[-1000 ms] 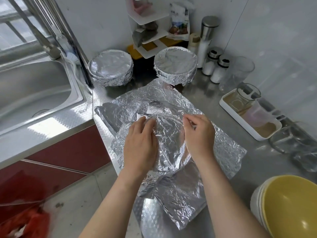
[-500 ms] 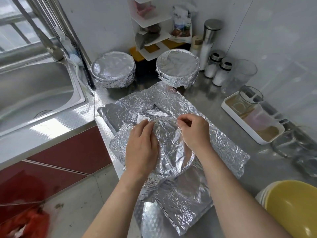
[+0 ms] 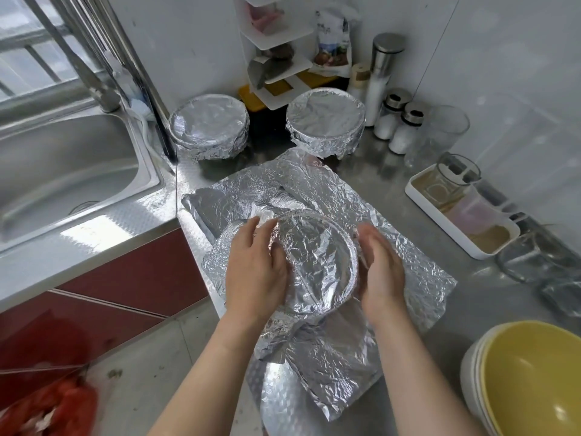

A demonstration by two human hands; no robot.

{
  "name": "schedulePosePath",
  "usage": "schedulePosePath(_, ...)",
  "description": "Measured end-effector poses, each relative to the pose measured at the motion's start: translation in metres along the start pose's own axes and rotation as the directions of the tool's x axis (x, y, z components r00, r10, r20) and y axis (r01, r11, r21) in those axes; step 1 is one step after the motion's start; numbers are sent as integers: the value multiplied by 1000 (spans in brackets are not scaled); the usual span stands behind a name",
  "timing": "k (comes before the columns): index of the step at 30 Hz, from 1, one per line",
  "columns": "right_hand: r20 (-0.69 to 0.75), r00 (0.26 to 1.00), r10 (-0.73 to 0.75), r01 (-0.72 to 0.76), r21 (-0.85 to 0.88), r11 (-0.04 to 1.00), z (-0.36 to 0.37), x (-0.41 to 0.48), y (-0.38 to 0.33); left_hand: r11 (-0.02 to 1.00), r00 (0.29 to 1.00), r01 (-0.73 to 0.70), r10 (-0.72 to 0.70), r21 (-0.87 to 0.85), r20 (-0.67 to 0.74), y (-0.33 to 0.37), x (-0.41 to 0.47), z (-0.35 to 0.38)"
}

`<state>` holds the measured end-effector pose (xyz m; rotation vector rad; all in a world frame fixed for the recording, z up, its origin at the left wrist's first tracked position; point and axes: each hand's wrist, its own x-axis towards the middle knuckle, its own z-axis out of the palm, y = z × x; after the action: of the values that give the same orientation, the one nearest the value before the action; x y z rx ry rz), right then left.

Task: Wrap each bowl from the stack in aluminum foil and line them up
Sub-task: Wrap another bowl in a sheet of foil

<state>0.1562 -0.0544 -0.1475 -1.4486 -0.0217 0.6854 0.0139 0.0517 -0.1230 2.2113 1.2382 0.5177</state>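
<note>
Two wrapped bowls (image 3: 209,127) (image 3: 325,121) behind; left hand (image 3: 254,272) and right hand (image 3: 379,269), unclenched, press foil (image 3: 408,247) onto third bowl (image 3: 317,256).

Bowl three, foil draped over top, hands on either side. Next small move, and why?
Likely the left hand and right hand should press the loose foil down against the wall of the bowl. Its edges lie spread flat on the counter, while the two wrapped bowls behind have foil hugging their sides.
</note>
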Motion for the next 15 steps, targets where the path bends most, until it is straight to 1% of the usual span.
schedulePosePath(2,15,988,155,-156,117,981,3,-6,9,998,998,-21,17,67,59,5,3,1)
schedulePosePath(4,69,961,266,-274,159,949,7,-9,11,987,992,-46,27,155,122,10,4,3)
schedulePosePath(7,102,949,299,-314,189,930,10,-6,14,977,984,-64,28,203,177,12,4,6)
schedulePosePath(10,146,940,308,-334,205,920,8,1,16,971,984,-90,53,221,168,10,1,6)
schedulePosePath(15,198,896,397,-428,147,892,4,24,20,957,982,-104,56,270,179,10,1,9)
